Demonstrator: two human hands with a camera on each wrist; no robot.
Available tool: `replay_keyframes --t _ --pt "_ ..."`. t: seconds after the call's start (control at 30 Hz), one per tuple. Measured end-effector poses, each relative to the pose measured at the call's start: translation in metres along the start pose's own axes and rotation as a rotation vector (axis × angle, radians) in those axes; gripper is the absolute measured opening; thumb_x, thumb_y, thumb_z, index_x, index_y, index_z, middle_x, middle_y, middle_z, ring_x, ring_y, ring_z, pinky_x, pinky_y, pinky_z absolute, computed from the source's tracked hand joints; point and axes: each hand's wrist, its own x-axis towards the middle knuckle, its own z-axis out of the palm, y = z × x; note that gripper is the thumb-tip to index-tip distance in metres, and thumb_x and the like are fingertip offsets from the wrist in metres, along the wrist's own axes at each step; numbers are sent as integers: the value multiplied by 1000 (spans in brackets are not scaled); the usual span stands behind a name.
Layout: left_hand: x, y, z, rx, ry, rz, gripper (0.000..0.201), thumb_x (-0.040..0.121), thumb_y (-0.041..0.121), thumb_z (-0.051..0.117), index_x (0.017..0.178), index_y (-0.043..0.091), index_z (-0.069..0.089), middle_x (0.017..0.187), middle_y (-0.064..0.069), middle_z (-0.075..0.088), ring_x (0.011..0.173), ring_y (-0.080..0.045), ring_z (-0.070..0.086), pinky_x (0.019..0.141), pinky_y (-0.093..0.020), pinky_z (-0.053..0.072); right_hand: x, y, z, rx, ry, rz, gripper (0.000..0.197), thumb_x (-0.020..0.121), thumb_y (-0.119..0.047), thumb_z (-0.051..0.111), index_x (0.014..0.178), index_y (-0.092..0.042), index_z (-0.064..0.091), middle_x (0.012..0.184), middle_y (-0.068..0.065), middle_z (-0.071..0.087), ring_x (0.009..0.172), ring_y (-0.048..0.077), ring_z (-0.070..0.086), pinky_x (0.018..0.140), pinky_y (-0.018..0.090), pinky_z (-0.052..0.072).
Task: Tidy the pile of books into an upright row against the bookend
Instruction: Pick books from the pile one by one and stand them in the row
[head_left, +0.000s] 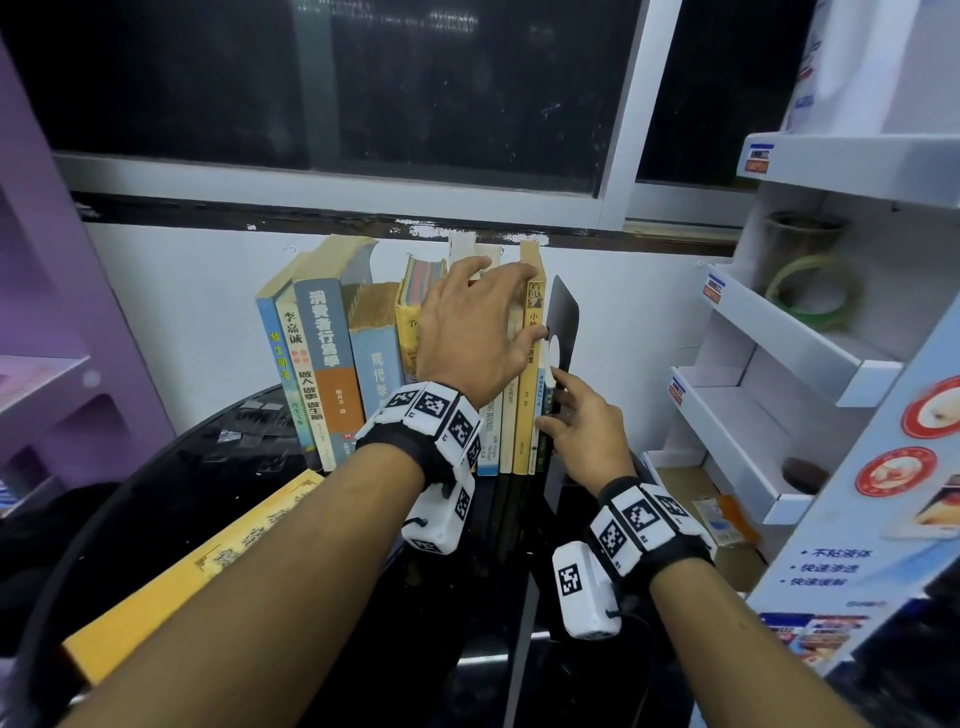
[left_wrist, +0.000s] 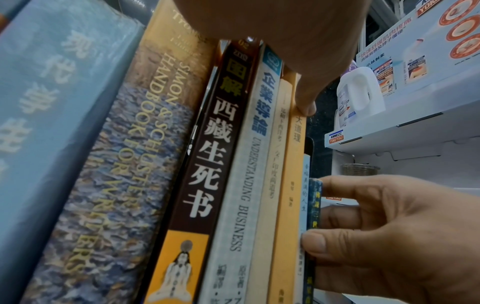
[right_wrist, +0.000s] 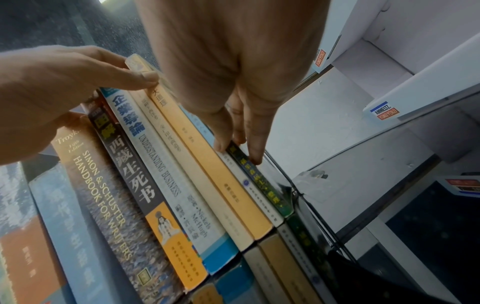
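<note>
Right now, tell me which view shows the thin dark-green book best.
Right wrist: the dark-green book shows nearly its whole spine, pinched by the right hand. Left wrist shows a short stretch; head, only a sliver.

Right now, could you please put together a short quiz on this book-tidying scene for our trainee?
1. Multiple choice: what does the right hand pinch?
A) a roll of tape
B) the thin dark green book beside the black bookend
C) a mug
2. True or false: the left hand touches nothing.
3. Fill the gap: the large yellow book is not in the row; it lies ____ on the table.

Key
1. B
2. False: its fingers curl over the tops of the upright books, with the thumb on a spine.
3. flat
</note>
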Motion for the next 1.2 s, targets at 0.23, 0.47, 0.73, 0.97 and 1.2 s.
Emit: replay_keyframes --t 0.23,0.47,0.73,0.97,1.2 --pt "-1 1 -1 -6 -4 -3 50 80 42 71 126 29 57 129 2 57 130 -20 42 103 -39 35 2 1 -2 -14 -16 27 59 89 3 62 142 -17 45 117 3 62 92 8 58 60 -1 45" --pt "-1 0 -1 -8 2 6 49 79 42 72 125 28 58 128 1 59 130 -21 43 103 -39 36 3 0 -2 -44 -15 41 56 90 -1 63 140 -21 49 110 -1 64 89 9 60 77 15 51" --pt "0 -1 -1 2 -9 0 50 81 43 70 127 29 56 131 2 56 131 -20 40 104 -38 35 4 4 -4 -62 -61 40 61 91 -1 62 143 -27 45 112 -4 63 92 10 61 65 0 46" --pt "1 -4 3 20 -2 21 50 81 45 69 127 30 55 130 4 58 132 -19 39 104 -37 35 5 3 -6 -72 -59 54 62 89 0 64 144 -21 43 124 6 64 89 11 61 60 -4 43" --pt "3 -9 5 57 -30 42 52 82 46 66 130 32 50 131 7 57 135 -17 34 106 -38 33 6 -3 -7 -96 -80 90 64 88 -6 67 143 -26 42 127 3 64 96 15 66 77 20 57"
